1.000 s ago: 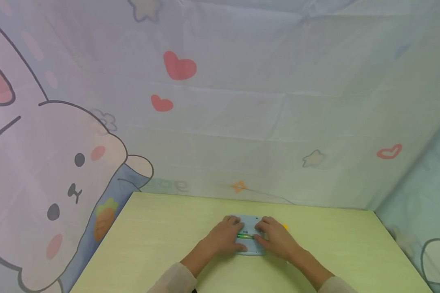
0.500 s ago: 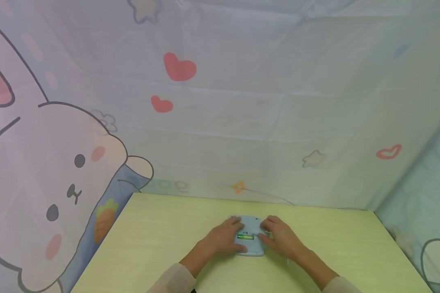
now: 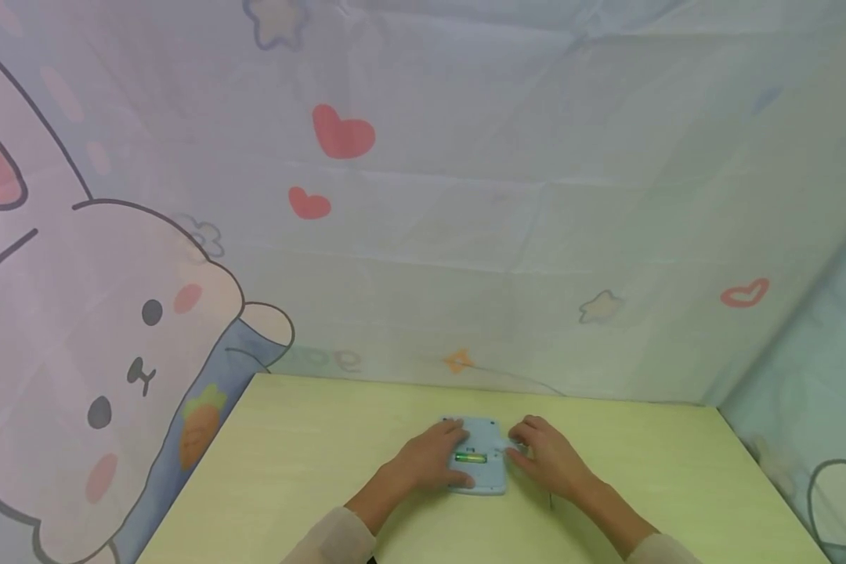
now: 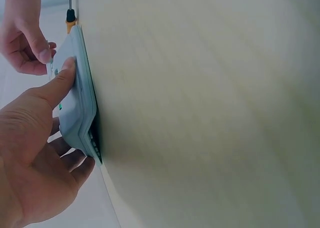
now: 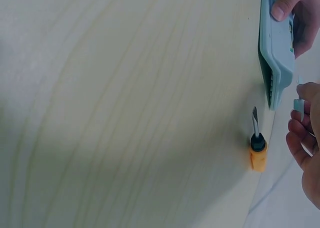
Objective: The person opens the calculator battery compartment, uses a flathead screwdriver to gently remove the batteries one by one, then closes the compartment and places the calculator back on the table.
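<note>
A light blue calculator (image 3: 489, 478) lies face down on the table, and a green battery (image 3: 471, 458) sits in its uncovered slot. My left hand (image 3: 430, 456) grips its left side, with the thumb on the near part of the back and the fingers by the far part. In the left wrist view, dark keys show under the edge of the calculator (image 4: 85, 100). Off its right edge, my right hand (image 3: 551, 460) pinches a small light blue battery cover (image 5: 298, 106) between thumb and fingers.
A screwdriver (image 5: 257, 144) with an orange and black handle lies on the table, to the right of the calculator and partly hidden below the right wrist in the head view. Behind the table (image 3: 338, 423) hangs a printed cloth (image 3: 430, 235).
My right hand has drawn the battery cover off to the right, away from the calculator, which leaves the battery in fuller view. The left hand has stayed on the calculator.
</note>
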### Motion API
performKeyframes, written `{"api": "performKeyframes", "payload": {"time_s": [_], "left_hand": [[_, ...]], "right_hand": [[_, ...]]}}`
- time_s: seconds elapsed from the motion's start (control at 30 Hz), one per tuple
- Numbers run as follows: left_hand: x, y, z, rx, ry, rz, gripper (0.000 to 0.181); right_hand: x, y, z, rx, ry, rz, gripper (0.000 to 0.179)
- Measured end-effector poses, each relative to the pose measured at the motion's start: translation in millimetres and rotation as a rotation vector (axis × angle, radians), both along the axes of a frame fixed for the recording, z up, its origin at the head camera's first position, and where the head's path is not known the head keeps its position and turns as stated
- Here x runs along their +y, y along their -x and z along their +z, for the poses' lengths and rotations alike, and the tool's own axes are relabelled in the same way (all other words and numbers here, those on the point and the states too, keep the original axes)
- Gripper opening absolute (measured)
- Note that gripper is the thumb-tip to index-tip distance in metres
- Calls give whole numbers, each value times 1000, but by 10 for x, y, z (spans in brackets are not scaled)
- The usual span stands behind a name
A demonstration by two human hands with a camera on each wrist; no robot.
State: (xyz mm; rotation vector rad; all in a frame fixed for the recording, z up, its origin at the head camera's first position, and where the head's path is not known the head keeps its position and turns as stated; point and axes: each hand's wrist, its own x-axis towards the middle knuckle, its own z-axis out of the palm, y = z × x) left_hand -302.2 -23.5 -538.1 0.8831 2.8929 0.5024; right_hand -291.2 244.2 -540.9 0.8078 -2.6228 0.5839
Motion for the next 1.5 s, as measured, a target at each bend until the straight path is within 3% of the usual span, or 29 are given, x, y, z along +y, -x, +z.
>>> {"api": "performKeyframes", "payload": {"time_s": [0.27,1.5], "left_hand": [[3,13,-40,-4,-12,14,84],[13,-13,-33,-13,-11,14,84]], "right_hand": [[61,15,-23,5,-21,-2,17],[157,-90,-86,8,-51,-36,18]]}}
